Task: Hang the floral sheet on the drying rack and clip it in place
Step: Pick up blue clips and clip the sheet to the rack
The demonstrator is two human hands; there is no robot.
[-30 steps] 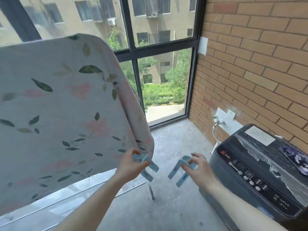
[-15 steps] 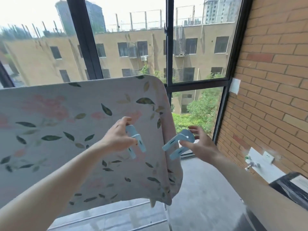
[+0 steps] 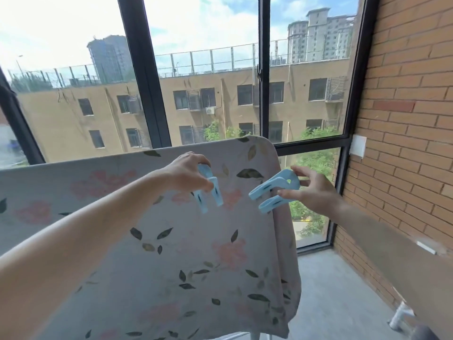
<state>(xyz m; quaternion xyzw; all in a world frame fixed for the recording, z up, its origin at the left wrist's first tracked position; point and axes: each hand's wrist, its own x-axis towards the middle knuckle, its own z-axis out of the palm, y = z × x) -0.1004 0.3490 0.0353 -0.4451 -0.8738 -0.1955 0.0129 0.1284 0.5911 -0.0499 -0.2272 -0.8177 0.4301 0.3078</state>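
The floral sheet (image 3: 147, 253), white with pink flowers and dark leaves, hangs draped over the drying rack, whose bars are hidden beneath it. My left hand (image 3: 186, 173) grips a light blue clip (image 3: 210, 192) in front of the sheet, a little below its top edge. My right hand (image 3: 311, 190) pinches a second light blue clip (image 3: 274, 190) near the sheet's right edge, its jaws pointing left and down toward the fabric. Neither clip touches the sheet's top edge.
A brick wall (image 3: 404, 143) runs along the right, with a white box (image 3: 357, 145) on it. Large dark-framed windows (image 3: 263, 69) stand behind the sheet. Grey concrete floor (image 3: 331, 290) lies at lower right, with a white pipe fitting (image 3: 399, 315) near the wall.
My view has tilted upward and both hands have risen with their clips, from below the sheet's lower corner to near its top right corner. The washing machine has left the view.
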